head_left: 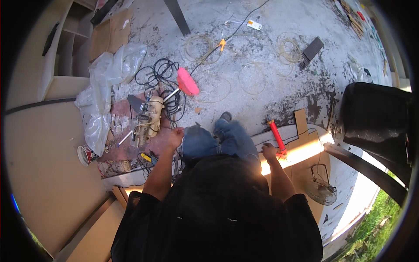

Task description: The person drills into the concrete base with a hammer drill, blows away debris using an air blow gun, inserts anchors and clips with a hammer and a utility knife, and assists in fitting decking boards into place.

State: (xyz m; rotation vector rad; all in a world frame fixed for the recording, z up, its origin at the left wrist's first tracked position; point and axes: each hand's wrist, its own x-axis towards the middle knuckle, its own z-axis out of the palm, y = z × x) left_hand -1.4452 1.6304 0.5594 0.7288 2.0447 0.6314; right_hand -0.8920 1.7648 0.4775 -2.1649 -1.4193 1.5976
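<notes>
My left hand [176, 136] is beside my jeans-covered knee [197, 139], fingers curled together; what they hold, if anything, is too small to name. My right hand [268, 151] is curled beside a red tubular tool [276, 135] lying on cardboard strips [301, 148]; its contents cannot be made out. Left of my legs, a cream-coloured machine [155, 114] sits among black hose coils [161, 70], with a pink brush head [187, 81] on a white pole. A yellow-handled tool [147, 157] lies below it.
A cabinet [65, 52] and clear plastic sheeting [98, 100] are at left. Pale tubing [205, 52], an orange nozzle [221, 43] and dark slats [310, 52] lie on the dusty floor ahead. A black chair-like object [371, 118] and small fan [322, 190] are at right.
</notes>
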